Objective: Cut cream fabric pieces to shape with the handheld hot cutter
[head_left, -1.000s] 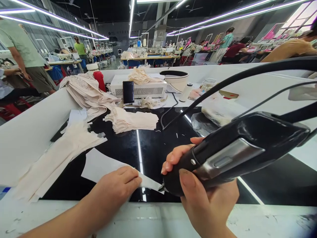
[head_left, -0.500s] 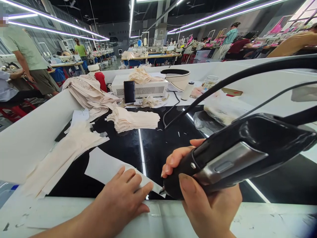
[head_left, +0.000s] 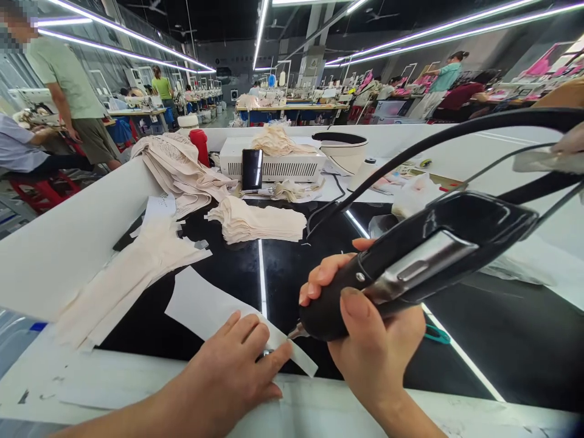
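A black corded cutting tool [head_left: 410,261], like an ultrasonic cutter, is gripped in my right hand [head_left: 369,340], the fingers wrapped round its lower end. Its pointed metal tip [head_left: 298,331] meets the upper edge of a white strip-shaped piece [head_left: 201,298], paper or cloth, on the black glossy tabletop [head_left: 146,322]. My left hand [head_left: 237,365] presses on this piece just left of the tip, fingers bent and partly apart, its thumb near the table's front edge. What lies beneath the left fingers is mostly hidden.
Cream fabric pieces [head_left: 118,274] lie at left, with a cut stack [head_left: 264,222] behind. A phone [head_left: 252,170] leans on a white vented box [head_left: 292,167]. A thick black cable [head_left: 410,143] arches across the right. Teal-handled scissors or snips [head_left: 437,334] lie beyond my right wrist. Coworkers sit and stand around.
The tool's tip has moved up and back from the white piece's near right end along its edge. The view has shifted to the right, bringing the teal handle into sight.
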Demonstrator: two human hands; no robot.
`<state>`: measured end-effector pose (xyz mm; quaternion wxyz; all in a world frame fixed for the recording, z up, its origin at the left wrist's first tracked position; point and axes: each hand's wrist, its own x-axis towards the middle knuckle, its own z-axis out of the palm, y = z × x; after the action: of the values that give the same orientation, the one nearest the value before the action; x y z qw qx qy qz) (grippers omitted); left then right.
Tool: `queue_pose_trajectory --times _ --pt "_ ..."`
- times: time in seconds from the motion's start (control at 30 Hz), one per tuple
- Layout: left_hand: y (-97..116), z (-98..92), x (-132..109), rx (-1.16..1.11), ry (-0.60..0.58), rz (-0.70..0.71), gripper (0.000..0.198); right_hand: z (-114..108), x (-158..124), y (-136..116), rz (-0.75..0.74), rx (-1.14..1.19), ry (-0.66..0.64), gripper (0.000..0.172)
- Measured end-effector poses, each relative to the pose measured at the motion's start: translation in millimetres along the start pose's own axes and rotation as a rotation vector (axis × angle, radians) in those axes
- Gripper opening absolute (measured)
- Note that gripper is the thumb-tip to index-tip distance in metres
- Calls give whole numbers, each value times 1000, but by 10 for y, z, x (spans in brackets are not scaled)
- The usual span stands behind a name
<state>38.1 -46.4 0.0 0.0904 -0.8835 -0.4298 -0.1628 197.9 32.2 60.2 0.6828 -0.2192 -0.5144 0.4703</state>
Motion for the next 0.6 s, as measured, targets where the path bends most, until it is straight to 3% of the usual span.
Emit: queue_pose_trajectory --times 0.43,0.6 --pt "-35 15 -22 -66 -15 -17 61 146 54 87 -29 12 -34 34" --pt "-34 11 -24 -76 6 -9 59 171 49 129 -21 0 -55 23"
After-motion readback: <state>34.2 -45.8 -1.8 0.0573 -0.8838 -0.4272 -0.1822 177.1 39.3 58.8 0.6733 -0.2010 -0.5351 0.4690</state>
